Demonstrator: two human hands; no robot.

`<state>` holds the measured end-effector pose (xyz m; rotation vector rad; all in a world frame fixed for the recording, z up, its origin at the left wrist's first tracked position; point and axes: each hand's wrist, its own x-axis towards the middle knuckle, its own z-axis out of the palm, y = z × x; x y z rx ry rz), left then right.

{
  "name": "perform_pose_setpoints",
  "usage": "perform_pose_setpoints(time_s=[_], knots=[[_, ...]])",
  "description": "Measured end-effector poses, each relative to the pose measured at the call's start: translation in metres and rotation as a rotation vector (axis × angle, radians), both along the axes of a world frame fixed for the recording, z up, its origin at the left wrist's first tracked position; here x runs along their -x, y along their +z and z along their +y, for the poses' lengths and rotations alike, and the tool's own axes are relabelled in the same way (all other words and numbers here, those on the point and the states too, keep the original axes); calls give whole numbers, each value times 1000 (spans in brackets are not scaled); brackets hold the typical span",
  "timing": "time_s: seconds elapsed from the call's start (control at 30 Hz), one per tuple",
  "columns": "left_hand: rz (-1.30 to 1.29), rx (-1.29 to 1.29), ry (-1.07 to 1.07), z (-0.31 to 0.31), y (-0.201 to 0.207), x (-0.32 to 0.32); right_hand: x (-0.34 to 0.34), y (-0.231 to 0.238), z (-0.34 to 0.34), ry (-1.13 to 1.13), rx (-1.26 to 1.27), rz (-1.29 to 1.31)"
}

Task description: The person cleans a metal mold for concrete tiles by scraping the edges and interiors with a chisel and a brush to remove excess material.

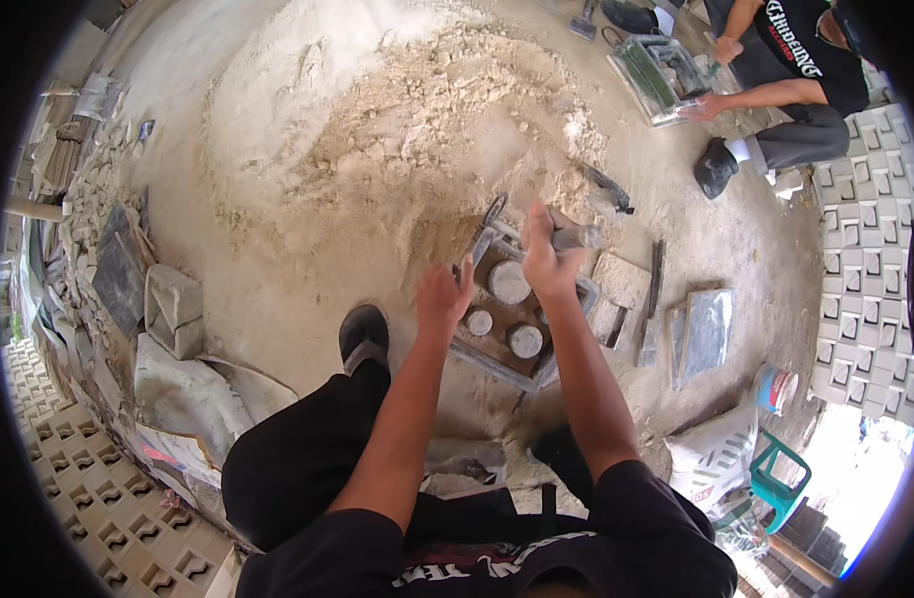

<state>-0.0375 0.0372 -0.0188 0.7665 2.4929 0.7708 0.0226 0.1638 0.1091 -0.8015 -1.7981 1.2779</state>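
Observation:
A square metal mould point(499, 373) lies on the ground in front of me, packed with brown sandy material around several round pale discs point(510, 283). At its far left corner, my left hand point(444, 298) is closed around the near end of a narrow metal tool point(482, 246). My right hand point(549, 261) is raised over the mould's far right side, its fingers wrapped round a thick, short cylindrical tool point(577, 237). Motion blurs that tool, and my fist hides part of it.
A big heap of pale sand point(377, 130) spreads beyond the mould. Flat grey plates point(706, 334) and a dark bar point(657, 279) lie to the right. At the far right a co-worker's hand point(704, 107) touches another mould point(644, 80). Stacked blocks point(866, 259) line the right side.

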Motion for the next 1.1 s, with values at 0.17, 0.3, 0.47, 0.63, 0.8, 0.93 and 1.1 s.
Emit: perform_pose_setpoints(time_s=[0.17,0.3,0.47,0.63,0.8,0.93,1.1], knots=[[-74,42,-44,-1,5,3,3,16,12,-9,318,-131],[-95,59,-27,2,6,1,-11,-3,8,75,183,-70],[-126,69,-24,2,4,6,-28,35,9,-12,328,-24],[-64,46,-39,3,6,0,-59,-3,12,7,-50,-176],[5,43,-25,5,7,0,-67,-1,16,-88,43,-18],[37,40,-47,2,5,-1,-73,0,18,-89,152,13],[73,28,-44,1,-12,1,-97,-14,16,-87,28,63]])
